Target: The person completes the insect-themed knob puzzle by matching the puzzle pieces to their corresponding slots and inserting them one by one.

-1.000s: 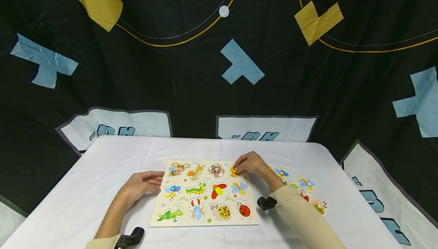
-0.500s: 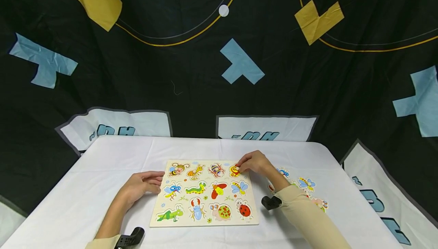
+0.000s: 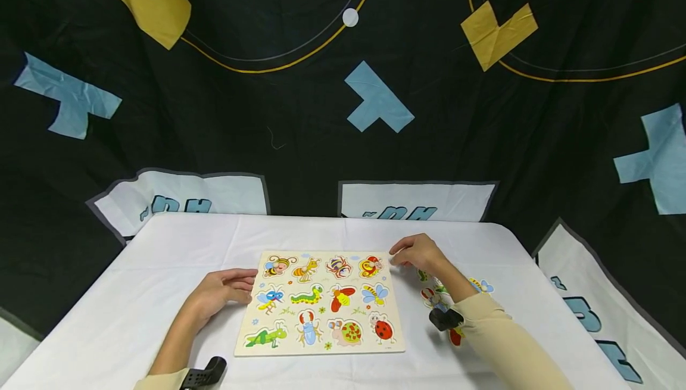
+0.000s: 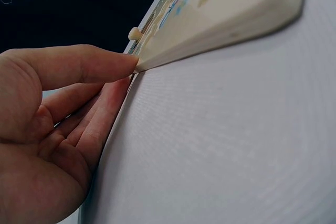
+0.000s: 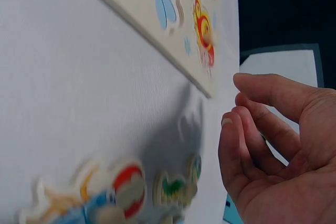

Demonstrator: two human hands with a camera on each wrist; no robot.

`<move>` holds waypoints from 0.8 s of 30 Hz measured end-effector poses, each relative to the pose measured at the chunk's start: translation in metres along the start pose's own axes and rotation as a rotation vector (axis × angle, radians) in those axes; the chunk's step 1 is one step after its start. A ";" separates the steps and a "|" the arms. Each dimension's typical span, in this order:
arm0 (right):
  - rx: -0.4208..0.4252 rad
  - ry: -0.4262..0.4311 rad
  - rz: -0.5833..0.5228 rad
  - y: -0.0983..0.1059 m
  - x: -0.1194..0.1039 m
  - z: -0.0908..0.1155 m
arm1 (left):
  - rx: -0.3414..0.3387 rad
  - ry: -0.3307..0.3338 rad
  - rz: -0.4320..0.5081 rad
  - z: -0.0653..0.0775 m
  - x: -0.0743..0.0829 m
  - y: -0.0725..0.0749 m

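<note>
A wooden peg puzzle board (image 3: 323, 272) with painted insects lies flat on the table. My left hand (image 3: 217, 292) rests at its left side; in the left wrist view its fingertips touch the board's edge (image 4: 226, 43), fingers loosely bent. My right hand (image 3: 420, 256) hovers just off the board's far right corner, holding nothing, its fingers relaxed and slightly curved in the right wrist view. A yellow-and-red butterfly piece (image 3: 371, 267) sits in the top right spot of the board, with its peg visible in the right wrist view.
Loose puzzle pieces lie right of the board, partly hidden by my right arm: a stag beetle (image 3: 435, 299), a blue-winged bee (image 3: 480, 285), a green piece (image 5: 176, 190) and others. A white cloth (image 3: 187, 247) covers the table; a black curtain (image 3: 300, 134) hangs behind.
My right hand has let go of the butterfly piece and moved right, off the board. The butterfly piece stays in the top right spot. My left hand has not moved.
</note>
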State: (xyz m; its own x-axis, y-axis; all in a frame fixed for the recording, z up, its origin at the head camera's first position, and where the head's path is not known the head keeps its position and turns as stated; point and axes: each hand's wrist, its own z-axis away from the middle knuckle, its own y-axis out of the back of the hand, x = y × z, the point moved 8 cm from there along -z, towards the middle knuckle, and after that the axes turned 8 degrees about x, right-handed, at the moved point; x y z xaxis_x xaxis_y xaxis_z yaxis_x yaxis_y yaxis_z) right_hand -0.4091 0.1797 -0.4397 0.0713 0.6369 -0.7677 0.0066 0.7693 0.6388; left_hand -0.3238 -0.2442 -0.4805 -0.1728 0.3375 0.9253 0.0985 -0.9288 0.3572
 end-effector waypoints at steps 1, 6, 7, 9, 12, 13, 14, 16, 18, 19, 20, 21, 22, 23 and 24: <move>0.002 -0.004 -0.001 0.004 0.002 0.000 | 0.003 0.005 0.005 0.000 0.000 0.000; 0.000 0.001 -0.020 0.021 0.009 0.003 | 0.004 -0.001 -0.002 0.000 0.000 -0.001; -0.001 0.004 -0.023 0.024 0.010 0.004 | 0.007 -0.001 -0.006 -0.001 -0.001 -0.001; -0.004 0.011 -0.026 0.029 0.012 0.005 | 0.009 -0.003 -0.011 -0.001 0.000 0.000; 0.002 0.000 -0.009 0.036 0.018 0.005 | 0.008 0.000 -0.011 0.000 0.000 0.000; 0.006 -0.002 -0.001 0.038 0.019 0.005 | 0.010 0.000 -0.010 0.000 0.000 0.000; 0.009 -0.005 0.009 0.040 0.022 0.005 | 0.007 -0.001 -0.008 0.000 0.000 0.000; 0.020 -0.014 0.028 0.045 0.026 0.006 | 0.005 0.004 -0.003 -0.001 -0.001 0.000; 0.031 -0.023 0.049 0.049 0.030 0.007 | 0.007 0.009 0.000 -0.001 -0.002 0.000; 0.033 -0.023 0.061 0.050 0.032 0.007 | 0.007 0.008 0.000 -0.001 -0.002 0.000; 0.036 -0.027 0.073 0.052 0.034 0.008 | 0.005 0.007 -0.001 -0.001 -0.002 0.000; 0.037 -0.030 0.084 0.054 0.036 0.008 | 0.006 0.007 -0.001 -0.002 -0.002 0.000; 0.040 -0.037 0.094 0.055 0.038 0.009 | 0.006 0.005 -0.004 -0.002 -0.002 -0.001; 0.038 -0.042 0.102 0.056 0.040 0.009 | 0.008 0.006 -0.003 -0.002 -0.002 -0.001; 0.037 -0.049 0.107 0.057 0.043 0.009 | 0.008 0.005 -0.005 -0.002 -0.002 -0.001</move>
State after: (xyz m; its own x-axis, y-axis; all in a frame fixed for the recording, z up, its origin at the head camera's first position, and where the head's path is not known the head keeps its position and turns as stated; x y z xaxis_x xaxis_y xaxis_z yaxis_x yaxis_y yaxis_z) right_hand -0.3964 0.2507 -0.4356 0.1219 0.7113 -0.6923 0.0333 0.6942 0.7190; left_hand -0.3255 -0.2447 -0.4831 -0.1782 0.3411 0.9230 0.1056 -0.9259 0.3626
